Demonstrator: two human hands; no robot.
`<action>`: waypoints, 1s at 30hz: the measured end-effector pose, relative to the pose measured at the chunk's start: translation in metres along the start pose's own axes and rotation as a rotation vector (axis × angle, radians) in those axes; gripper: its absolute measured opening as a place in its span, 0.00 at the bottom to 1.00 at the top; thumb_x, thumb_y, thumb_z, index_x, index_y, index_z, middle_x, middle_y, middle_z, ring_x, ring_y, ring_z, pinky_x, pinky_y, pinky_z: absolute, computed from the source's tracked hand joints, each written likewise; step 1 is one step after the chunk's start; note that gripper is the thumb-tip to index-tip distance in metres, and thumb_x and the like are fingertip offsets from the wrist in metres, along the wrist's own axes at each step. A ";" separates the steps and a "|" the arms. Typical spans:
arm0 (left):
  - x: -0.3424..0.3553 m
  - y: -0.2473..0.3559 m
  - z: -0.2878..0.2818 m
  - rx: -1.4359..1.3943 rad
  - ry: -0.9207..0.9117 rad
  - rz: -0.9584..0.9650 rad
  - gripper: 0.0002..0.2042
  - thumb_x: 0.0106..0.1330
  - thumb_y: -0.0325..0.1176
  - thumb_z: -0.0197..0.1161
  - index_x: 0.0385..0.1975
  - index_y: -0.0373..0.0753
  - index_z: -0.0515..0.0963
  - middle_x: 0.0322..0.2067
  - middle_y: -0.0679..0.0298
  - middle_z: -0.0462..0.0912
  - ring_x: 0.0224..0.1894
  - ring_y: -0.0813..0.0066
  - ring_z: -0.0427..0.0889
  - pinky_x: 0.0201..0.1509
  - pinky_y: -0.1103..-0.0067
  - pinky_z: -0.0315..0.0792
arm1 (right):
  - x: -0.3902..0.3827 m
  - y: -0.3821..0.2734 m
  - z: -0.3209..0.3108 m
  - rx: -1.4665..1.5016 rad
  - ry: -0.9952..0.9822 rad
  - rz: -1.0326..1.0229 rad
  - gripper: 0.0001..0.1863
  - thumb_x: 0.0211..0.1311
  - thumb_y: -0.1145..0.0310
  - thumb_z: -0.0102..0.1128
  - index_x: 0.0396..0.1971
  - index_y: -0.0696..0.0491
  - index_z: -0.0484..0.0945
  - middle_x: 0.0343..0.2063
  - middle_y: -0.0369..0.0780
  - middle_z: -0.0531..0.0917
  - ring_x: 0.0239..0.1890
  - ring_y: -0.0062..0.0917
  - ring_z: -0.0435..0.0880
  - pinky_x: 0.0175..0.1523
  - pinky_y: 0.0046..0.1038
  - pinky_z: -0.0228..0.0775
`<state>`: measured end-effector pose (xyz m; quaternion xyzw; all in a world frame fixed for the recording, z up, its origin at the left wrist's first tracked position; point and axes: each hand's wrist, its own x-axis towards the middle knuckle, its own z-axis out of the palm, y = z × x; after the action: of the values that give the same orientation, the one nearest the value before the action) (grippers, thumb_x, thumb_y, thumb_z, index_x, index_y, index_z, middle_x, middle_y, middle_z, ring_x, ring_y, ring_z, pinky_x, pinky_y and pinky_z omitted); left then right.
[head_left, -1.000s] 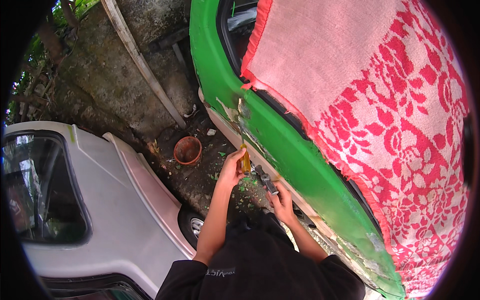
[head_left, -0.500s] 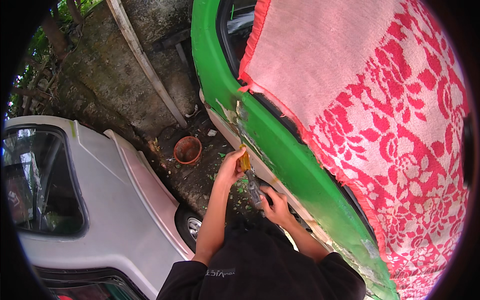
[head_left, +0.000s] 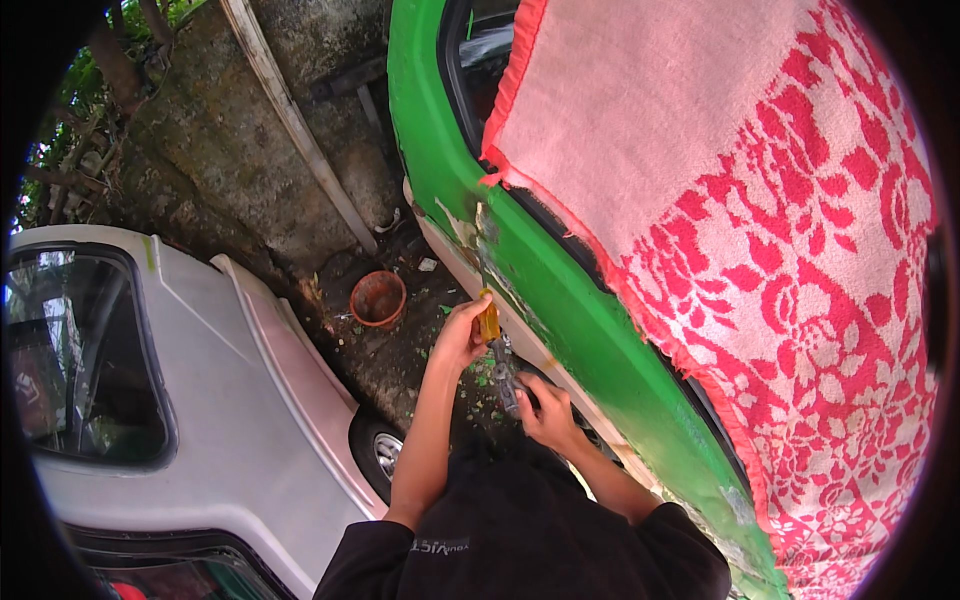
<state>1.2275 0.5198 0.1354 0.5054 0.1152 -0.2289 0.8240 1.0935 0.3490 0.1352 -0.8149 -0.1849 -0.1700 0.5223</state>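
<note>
Screwdriver (head_left: 489,322) beside the green car (head_left: 602,350), its handle pinched between the left hand's (head_left: 462,336) thumb and fingers, seemingly so the blade stays steady along the car's flank toward the peeling paint (head_left: 458,228). Right hand (head_left: 548,412), lower beside the car, has fingers curled round a grey tool (head_left: 507,382), maybe a hammer, lined up behind the handle, perhaps to press straight into it; contact I can't tell. A second ago that tool sat closer to the car; now it's swung in line, left grip barely changed.

Pot (head_left: 378,300) left of screwdriver (head_left: 489,323); cloth (head_left: 740,260) on car (head_left: 580,330).
</note>
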 end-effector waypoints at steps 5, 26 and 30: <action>0.005 -0.006 -0.007 -0.022 -0.003 0.008 0.17 0.69 0.47 0.61 0.28 0.39 0.78 0.14 0.71 0.72 0.10 0.86 0.61 0.09 0.84 0.49 | -0.008 0.013 0.006 0.032 0.131 -0.213 0.12 0.61 0.74 0.61 0.44 0.61 0.78 0.25 0.46 0.81 0.17 0.28 0.77 0.25 0.29 0.69; -0.002 0.007 0.006 0.027 0.043 -0.020 0.16 0.67 0.47 0.63 0.28 0.39 0.78 0.16 0.72 0.72 0.11 0.87 0.60 0.10 0.85 0.49 | 0.001 0.011 0.002 -0.025 0.027 -0.037 0.12 0.59 0.76 0.61 0.42 0.62 0.79 0.27 0.48 0.83 0.19 0.32 0.81 0.27 0.28 0.72; 0.006 0.004 -0.004 0.011 0.021 -0.019 0.16 0.67 0.48 0.62 0.29 0.40 0.79 0.17 0.65 0.80 0.09 0.88 0.63 0.09 0.85 0.52 | -0.001 0.017 0.005 0.018 0.135 -0.161 0.12 0.61 0.74 0.62 0.44 0.61 0.79 0.25 0.46 0.82 0.17 0.27 0.79 0.25 0.26 0.70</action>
<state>1.2348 0.5230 0.1345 0.5112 0.1272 -0.2322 0.8177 1.1007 0.3468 0.1194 -0.7796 -0.2156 -0.2642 0.5253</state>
